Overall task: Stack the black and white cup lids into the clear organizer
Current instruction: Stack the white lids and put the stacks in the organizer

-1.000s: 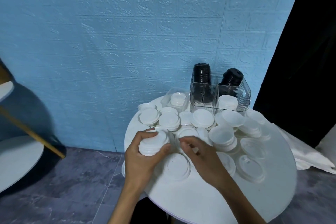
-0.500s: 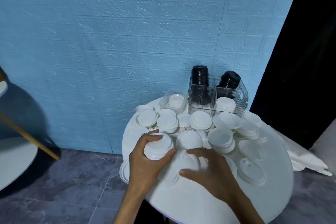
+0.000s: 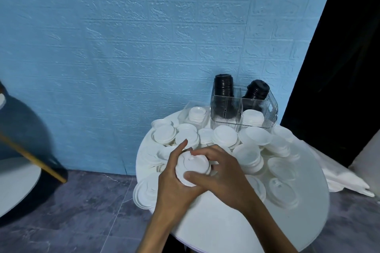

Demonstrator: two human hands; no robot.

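The lids (image 3: 225, 135) scattered on the surface (image 3: 226, 222) are white, as is the surface itself. Two stacks of lids (image 3: 223, 86) in the ribbed clear organizer (image 3: 226, 107) are black. The wall (image 3: 123, 47) is blue with an embossed brick pattern; the floor (image 3: 82, 211) is mottled grey.

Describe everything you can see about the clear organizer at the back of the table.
The clear organizer is a see-through plastic box with ribbed walls and an open top, split by dividers into compartments. It stands upright at the far edge of the round white table, close to the blue wall. Two tall stacks of black lids rise above its rim at the back, the right one leaning. A short stack of white lids sits in its front right compartment. Loose white lids crowd its front. Neither hand touches it.
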